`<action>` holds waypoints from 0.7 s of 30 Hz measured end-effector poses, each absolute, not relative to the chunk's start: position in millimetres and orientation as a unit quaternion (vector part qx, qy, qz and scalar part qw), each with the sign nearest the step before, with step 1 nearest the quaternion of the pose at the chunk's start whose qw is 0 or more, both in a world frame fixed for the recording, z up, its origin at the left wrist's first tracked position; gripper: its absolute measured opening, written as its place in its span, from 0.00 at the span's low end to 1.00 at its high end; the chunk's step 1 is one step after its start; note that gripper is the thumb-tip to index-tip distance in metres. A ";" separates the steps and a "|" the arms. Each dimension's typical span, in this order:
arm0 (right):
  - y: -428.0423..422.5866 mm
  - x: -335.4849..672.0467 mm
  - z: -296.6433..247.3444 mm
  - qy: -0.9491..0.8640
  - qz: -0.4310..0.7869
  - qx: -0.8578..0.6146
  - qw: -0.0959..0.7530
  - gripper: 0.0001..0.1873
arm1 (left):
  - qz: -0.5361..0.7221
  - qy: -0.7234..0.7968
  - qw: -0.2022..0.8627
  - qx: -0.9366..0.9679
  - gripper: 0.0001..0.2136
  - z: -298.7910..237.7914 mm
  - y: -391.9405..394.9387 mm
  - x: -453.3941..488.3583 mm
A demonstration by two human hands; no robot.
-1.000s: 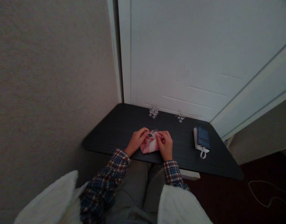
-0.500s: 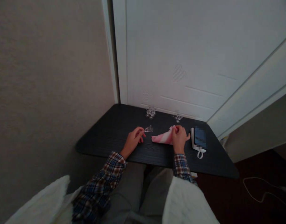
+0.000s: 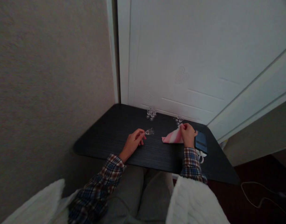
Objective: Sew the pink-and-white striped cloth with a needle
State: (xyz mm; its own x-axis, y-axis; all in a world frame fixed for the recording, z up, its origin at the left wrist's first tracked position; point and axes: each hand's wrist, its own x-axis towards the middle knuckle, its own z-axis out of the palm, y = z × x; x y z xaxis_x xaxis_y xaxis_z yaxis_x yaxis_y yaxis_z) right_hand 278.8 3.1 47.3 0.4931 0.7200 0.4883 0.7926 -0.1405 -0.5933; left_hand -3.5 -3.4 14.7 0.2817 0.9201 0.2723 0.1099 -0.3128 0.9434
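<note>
My left hand (image 3: pixel 135 139) is closed on a small clear stemmed glass (image 3: pixel 150 131), tilted on its side above the dark table, its bowl pointing right. Pink and white striped cloth (image 3: pixel 173 137) hangs folded from my right hand (image 3: pixel 188 134), whose fingers pinch its upper corner. The cloth's lower left end reaches down near the tabletop; whether it touches is unclear. A gap separates cloth and glass.
Several small clear glasses (image 3: pixel 151 114) stand in a cluster at the table's back, with another group (image 3: pixel 179 119) to their right. A phone (image 3: pixel 201 141) lies on a white looped object (image 3: pixel 201 158) beside my right hand. A white panelled door (image 3: pixel 161 62) rises behind the black table (image 3: pixel 101 133).
My right hand has moved right with the cloth, away from the glass, and now partly covers the phone's left side. The left hand still holds the glass in nearly the same place.
</note>
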 end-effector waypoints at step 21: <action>18.5 185.9 31.6 -0.575 0.234 -0.501 0.603 0.11 | 0.389 0.340 0.465 0.719 0.11 29.2 66.5 10.2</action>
